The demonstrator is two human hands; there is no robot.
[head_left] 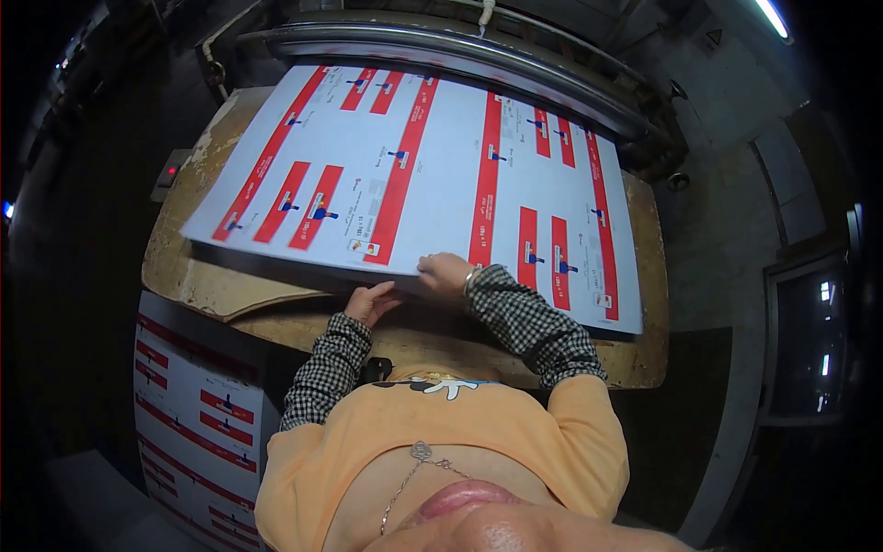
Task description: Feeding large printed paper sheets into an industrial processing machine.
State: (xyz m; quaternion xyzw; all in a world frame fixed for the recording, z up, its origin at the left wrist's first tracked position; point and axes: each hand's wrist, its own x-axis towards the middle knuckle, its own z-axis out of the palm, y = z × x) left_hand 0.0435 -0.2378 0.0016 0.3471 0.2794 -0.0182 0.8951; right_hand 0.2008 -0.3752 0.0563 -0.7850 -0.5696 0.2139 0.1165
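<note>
Large printed sheets (451,175), white with red bands and small blue figures, lie in a stack on a worn wooden board (175,267). At the middle of the stack's near edge, my right hand (446,274) has its fingers curled over the edge, gripping the sheets. My left hand (371,304) is just below that edge, a little to the left. Its thumb and fingers stretch toward the shadowed underside of the stack, and I see nothing held in them. Checked sleeves cover both forearms.
A machine with a long metal roller (460,64) spans the far side of the board. Another pile of red and white printed sheets (193,414) stands low at the left. A small box with a red light (171,171) sits by the board's left edge.
</note>
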